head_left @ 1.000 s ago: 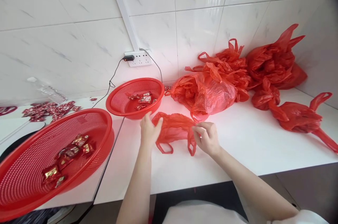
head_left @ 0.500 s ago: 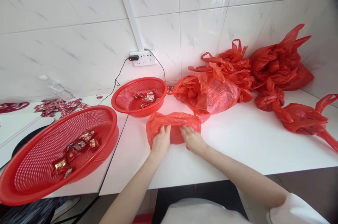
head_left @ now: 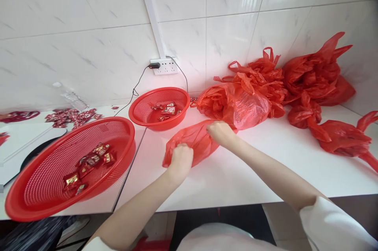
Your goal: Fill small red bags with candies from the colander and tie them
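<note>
A thin red plastic bag (head_left: pixel 195 140) lies stretched on the white counter (head_left: pixel 251 168) in front of me. My left hand (head_left: pixel 180 159) is closed on its near lower edge. My right hand (head_left: pixel 221 132) is closed on its far upper edge, next to the heap of bags. The bag is pulled taut at a slant between the two hands. Both arms reach in from the bottom of the view.
A large red mesh basket (head_left: pixel 44 188) with several wrapped candies sits at the left, a smaller one (head_left: pixel 174 97) behind it. Heaps of crumpled red bags (head_left: pixel 265 85) fill the back right. Loose candies (head_left: pixel 71 116) lie far left; a wall socket (head_left: pixel 163 66) with a cable.
The bag was held by its handles, then flattened under both palms. Now both hands have closed on its edges, the right moving away from me and the left toward me.
</note>
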The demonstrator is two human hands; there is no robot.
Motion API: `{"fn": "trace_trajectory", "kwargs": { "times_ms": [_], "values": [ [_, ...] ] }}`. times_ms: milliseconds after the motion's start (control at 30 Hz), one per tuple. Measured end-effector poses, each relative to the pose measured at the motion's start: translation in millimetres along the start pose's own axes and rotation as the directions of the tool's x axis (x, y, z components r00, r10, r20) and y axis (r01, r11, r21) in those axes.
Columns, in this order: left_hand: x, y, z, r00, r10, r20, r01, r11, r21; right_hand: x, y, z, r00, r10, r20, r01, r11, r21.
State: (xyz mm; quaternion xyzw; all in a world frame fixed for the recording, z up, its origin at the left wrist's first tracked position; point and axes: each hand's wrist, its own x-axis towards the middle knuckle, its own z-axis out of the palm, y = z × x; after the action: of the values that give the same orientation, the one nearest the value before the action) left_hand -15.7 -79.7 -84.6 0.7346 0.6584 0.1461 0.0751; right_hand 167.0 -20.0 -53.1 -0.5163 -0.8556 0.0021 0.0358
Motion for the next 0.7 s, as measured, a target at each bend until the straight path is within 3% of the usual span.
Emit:
{"fn": "trace_trajectory", "kwargs": {
  "times_ms": [133,167,300,433,500,600,700],
  "values": [
    [0.6,9.9,0.2,0.948,0.215,0.237,-0.267,0.939,0.215,-1.5,-26.9,25.0,0.991,-0.126,0.054,0.124,0.991,0.041],
    [3.6,5.4,-3.0,0.937,0.195,0.289,-0.268,0.933,0.240,-2.6,-26.7,31.4,0.985,-0.152,0.081,0.149,0.988,0.050],
    [20.5,-29.0,-22.5,0.935,-0.015,0.353,-0.077,0.967,0.243,-1.4,4.4,37.9,0.961,-0.193,0.199,0.183,0.981,0.068],
    [29.4,-52.3,-32.9,0.925,-0.014,0.380,-0.060,0.981,0.183,8.7,35.2,14.7,0.930,-0.211,0.301,0.188,0.977,0.105],
    [29.6,-53.9,-29.0,0.919,0.015,0.393,-0.058,0.993,0.099,13.5,34.1,4.3,0.942,-0.225,0.247,0.188,0.968,0.166],
    [30.9,-54.3,-15.5,0.949,-0.020,0.314,0.011,0.999,0.032,18.1,18.3,6.4,0.970,-0.241,-0.026,0.239,0.935,0.261],
    [37.0,-62.4,-1.3,0.965,-0.008,0.261,0.036,0.994,-0.104,21.3,4.9,31.7,0.919,-0.360,-0.157,0.392,0.872,0.293]
  ]
}}
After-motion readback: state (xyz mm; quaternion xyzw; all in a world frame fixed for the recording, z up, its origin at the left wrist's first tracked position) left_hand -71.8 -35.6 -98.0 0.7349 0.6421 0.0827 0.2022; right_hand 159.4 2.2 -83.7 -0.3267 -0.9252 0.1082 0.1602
